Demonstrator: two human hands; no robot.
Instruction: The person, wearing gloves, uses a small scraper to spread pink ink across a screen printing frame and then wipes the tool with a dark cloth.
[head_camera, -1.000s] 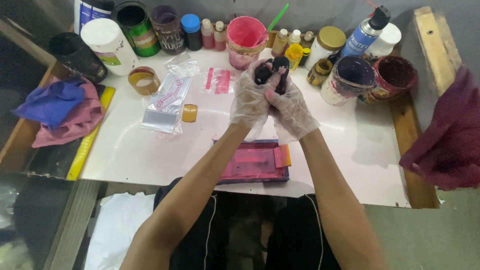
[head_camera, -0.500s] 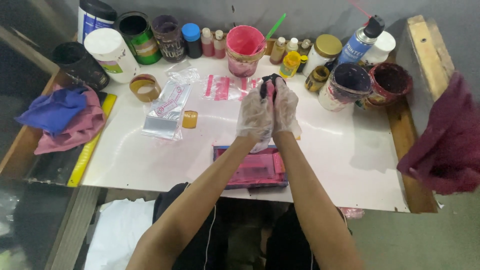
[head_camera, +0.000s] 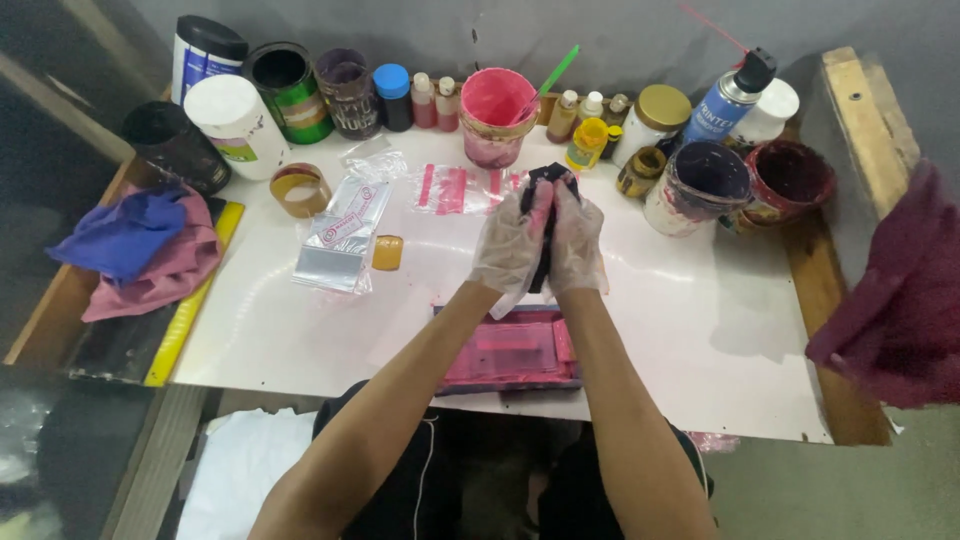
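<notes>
Both of my hands wear thin clear gloves and are pressed together above the white table (head_camera: 700, 340). My left hand (head_camera: 510, 245) and my right hand (head_camera: 578, 240) together grip a small black object (head_camera: 548, 180) that sticks out between the fingertips; its shape is mostly hidden. Below my wrists, near the table's front edge, lies a flat rectangular plate smeared with pink ink (head_camera: 512, 350). Just beyond my hands stands a pink-stained tub (head_camera: 495, 118) with a green stick in it.
A row of jars, tins and small bottles lines the back wall, with a blue spray can (head_camera: 725, 98) and dark ink tubs (head_camera: 700, 185) at the right. Clear plastic bags (head_camera: 340, 235), a tape roll (head_camera: 298, 188), blue and pink rags (head_camera: 135, 250) and a yellow ruler lie left. A dark red cloth (head_camera: 895, 300) hangs right.
My joined hands stay around the black object and have shifted slightly, twisting it. The view has moved a little; nothing on the table has changed place.
</notes>
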